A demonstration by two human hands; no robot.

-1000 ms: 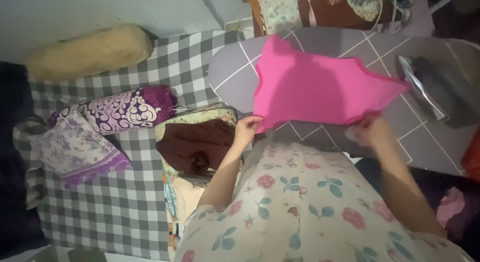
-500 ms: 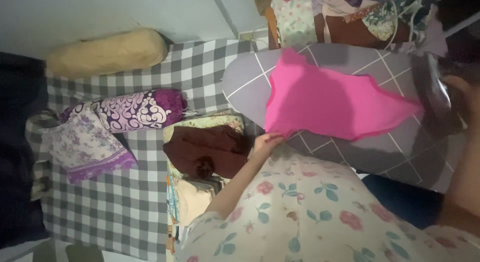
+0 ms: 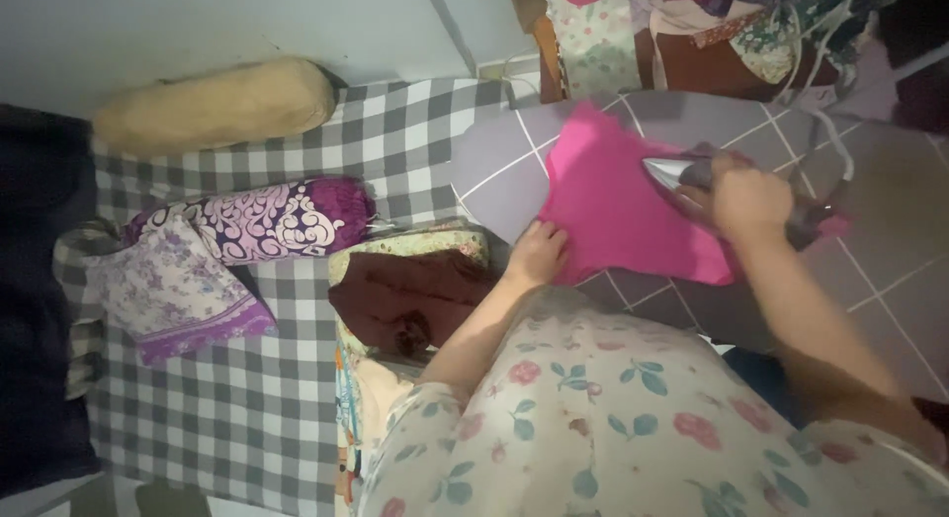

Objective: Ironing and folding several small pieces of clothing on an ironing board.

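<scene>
The right hand (image 3: 746, 196) gripped the iron (image 3: 682, 176), pressing the pink cloth (image 3: 613, 215) on the ironing board (image 3: 494, 161). The left hand (image 3: 539, 255) lay flat, pinning the cloth's near edge just beside the iron's tip. A careless stroke toward those fingers could probably burn them.

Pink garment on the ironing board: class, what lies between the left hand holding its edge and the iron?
In the head view, only bare pink garment lies between the left hand and the iron.
</scene>
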